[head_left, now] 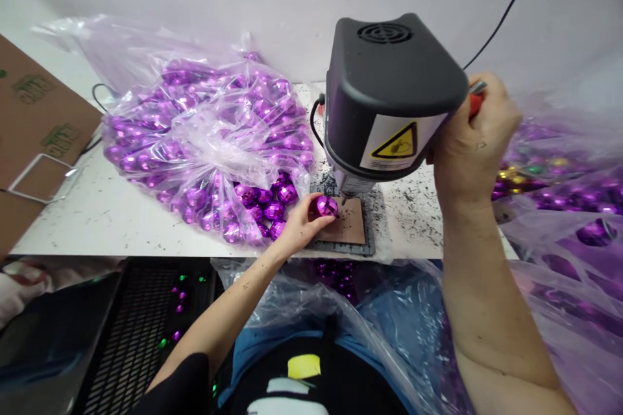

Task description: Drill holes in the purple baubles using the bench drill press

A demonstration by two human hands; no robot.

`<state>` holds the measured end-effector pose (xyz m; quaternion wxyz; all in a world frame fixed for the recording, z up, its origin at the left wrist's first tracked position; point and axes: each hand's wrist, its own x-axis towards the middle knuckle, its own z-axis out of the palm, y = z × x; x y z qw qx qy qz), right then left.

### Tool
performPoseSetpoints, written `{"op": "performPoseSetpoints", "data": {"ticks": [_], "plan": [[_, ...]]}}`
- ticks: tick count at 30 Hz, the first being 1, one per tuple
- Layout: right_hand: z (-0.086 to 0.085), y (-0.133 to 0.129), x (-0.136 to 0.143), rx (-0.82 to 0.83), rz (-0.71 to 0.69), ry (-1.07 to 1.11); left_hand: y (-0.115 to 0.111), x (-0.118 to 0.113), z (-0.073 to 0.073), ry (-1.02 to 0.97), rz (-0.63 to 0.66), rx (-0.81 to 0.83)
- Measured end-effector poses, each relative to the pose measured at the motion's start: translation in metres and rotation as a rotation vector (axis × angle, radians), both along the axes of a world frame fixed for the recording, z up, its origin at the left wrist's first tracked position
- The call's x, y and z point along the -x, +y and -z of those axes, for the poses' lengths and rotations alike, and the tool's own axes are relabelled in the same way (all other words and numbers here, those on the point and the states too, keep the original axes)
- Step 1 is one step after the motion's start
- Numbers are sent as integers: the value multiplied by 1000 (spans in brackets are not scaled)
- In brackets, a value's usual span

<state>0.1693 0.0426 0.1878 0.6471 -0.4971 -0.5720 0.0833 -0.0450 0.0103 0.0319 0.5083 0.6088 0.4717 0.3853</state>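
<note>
My left hand [307,222] pinches a shiny purple faceted ball [326,206] beside the tip of a black bench drill press [396,84]. Beneath the ball lies a brown board [351,224] on the machine's dark base [370,233]. My right hand [479,136] is closed around the red-and-metal lever [476,102] at the machine's right side; most of its fingers are hidden behind the wrist and housing. A yellow warning label [402,142] faces me on the housing. To the left, a clear plastic bag [209,136] spills out purple balls [274,210] near my left hand.
Dark shavings litter the white table [409,220]. A cardboard box [41,123] stands at the left. More bagged purple balls [596,191] are on the right. Clear plastic [399,311] hangs over my lap, and a black crate [129,331] holds a few coloured balls. A cable [511,3] runs up the wall.
</note>
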Motion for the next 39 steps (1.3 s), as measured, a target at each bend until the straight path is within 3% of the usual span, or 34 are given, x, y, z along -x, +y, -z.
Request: {"op": "performPoseSetpoints", "data": {"ticks": [3, 6, 11, 19, 33, 39], "plan": [[1, 1, 0, -14, 5, 1, -4, -5, 5, 226, -13, -193], [1, 1, 0, -17, 36, -13, -6, -11, 10, 328, 13, -319], [0, 1, 1, 13, 89, -39, -6, -18, 16, 385, 39, -430], [-2, -1, 1, -15, 133, -93, -4, -23, 13, 452, 104, -544], [-3, -3, 4, -48, 151, -139, -12, -47, 21, 572, -117, -513], [-3, -6, 6, -73, 146, -120, -12, -47, 22, 582, -131, -535]]}}
